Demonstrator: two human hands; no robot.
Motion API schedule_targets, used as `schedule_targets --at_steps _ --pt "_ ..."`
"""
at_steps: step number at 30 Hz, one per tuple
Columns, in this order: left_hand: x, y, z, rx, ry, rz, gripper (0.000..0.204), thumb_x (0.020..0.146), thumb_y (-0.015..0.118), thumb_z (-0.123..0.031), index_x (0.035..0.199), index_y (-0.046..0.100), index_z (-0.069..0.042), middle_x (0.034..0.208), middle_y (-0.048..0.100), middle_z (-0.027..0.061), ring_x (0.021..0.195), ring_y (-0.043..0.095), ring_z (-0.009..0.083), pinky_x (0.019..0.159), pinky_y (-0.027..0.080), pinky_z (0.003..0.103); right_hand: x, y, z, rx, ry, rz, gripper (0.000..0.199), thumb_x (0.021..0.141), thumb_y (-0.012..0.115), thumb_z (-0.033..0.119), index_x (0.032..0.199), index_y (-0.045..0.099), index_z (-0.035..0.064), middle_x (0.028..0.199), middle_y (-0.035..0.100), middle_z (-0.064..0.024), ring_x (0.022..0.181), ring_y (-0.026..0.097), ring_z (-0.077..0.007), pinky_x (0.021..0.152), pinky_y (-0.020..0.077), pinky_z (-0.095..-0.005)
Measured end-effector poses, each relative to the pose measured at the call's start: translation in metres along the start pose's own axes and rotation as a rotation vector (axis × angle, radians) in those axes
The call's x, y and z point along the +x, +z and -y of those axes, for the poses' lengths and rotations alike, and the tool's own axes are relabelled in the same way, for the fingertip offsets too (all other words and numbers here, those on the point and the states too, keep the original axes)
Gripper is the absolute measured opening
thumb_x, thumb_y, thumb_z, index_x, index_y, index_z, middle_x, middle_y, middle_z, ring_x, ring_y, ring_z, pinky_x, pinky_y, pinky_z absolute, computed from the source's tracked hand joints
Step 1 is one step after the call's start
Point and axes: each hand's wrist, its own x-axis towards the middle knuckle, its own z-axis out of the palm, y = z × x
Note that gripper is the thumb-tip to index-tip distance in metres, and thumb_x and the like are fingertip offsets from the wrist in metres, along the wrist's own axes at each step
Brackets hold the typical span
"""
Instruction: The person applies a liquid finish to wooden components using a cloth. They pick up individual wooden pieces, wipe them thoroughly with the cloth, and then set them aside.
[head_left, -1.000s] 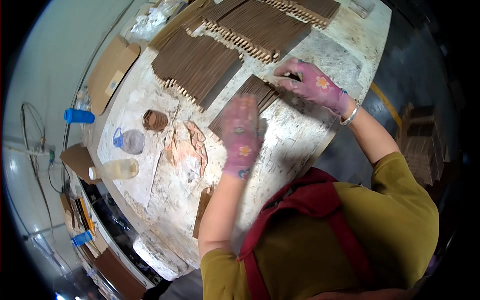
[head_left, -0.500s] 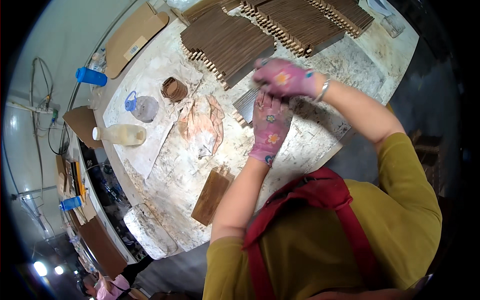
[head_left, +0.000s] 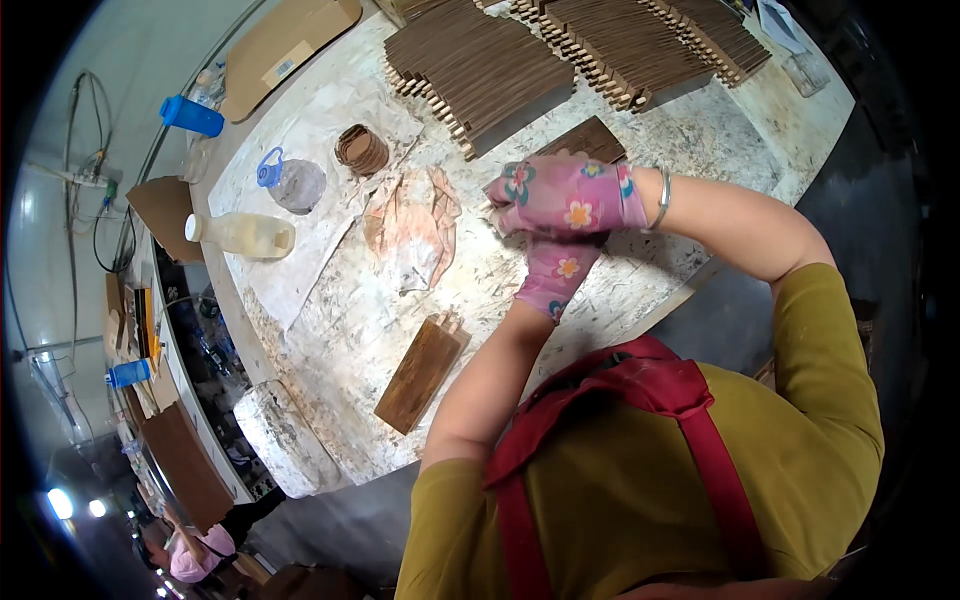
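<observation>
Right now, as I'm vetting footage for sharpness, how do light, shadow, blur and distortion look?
Head view: table brightly lit, shadow beneath the right forearm; same view: right hand fairly crisp, mostly covering the left hand; head view, lower left: a lamp glares; head view, outer parts: straight edges bow, corners go black.

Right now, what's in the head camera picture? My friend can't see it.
A pink-gloved right hand overlaps the left hand, also gloved, over a stained white table. Rows of brown boards lie beyond; a single board, a crumpled cloth and a capped bottle are to the left.
</observation>
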Motion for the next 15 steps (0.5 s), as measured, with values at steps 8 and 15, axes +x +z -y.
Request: schedule_targets --at_steps 8,15 --pt "0.017 -0.038 -0.019 0.332 0.149 -0.027 0.063 0.084 0.062 -0.045 0.13 0.056 -0.002 0.137 0.052 0.0179 0.13 0.045 0.0351 0.108 0.034 0.051 0.04 -0.011 -0.056 0.094 0.077 -0.34 0.024 0.091 0.064 0.021 0.111 0.066 0.0078 0.114 0.061 -0.0125 0.099 0.063 -0.0272 0.085 0.0525 -0.0355" --pt "0.005 -0.096 0.053 0.383 0.011 -0.137 0.064 0.09 0.065 -0.037 0.141 0.047 -0.002 0.139 0.053 0.0225 0.133 0.047 0.0379 0.114 0.03 0.05 -0.073 0.009 -0.119 0.578 0.35 -0.951 0.042 0.095 0.065 0.036 0.123 0.063 0.0037 0.124 0.063 -0.0121 0.113 0.061 -0.0243 0.1 0.048 -0.0361"
